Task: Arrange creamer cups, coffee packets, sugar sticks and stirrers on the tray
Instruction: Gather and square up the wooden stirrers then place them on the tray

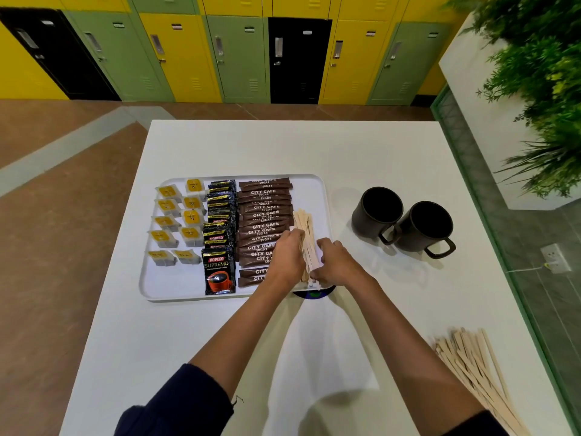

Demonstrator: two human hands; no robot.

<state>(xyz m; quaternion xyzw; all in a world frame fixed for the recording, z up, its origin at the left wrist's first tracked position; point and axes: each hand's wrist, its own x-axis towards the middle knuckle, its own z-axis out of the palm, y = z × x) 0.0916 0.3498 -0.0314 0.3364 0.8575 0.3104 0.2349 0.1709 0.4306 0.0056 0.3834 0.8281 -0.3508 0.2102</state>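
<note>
Head camera, looking down: a white table [220, 146] carried a white tray [176, 278] left of centre. Two dark mugs [402, 221] stood on the table to the tray's right, and a loose pile of spare stirrers [471, 363] lay near the table's near right corner.

On the tray, from left to right, lay two columns of creamer cups [176, 221], one overlapping column of coffee packets [220, 221], and a column of sugar sticks [264, 221] set crosswise.

Both hands met over the tray's right strip. The left hand [287, 256] had its fingers curled over the stirrer bundle [303, 225] about mid-length, and the right hand [336, 262] pinched its near end. The bundle lay just beside the sugar sticks. Its long axis ran from near rim toward far rim, the far end leaning slightly left, roughly square to the sugar sticks.

The step appeared to be squaring up the stirrers. The next move would probably call for releasing them without fanning them, then fetching more from the pile.
</note>
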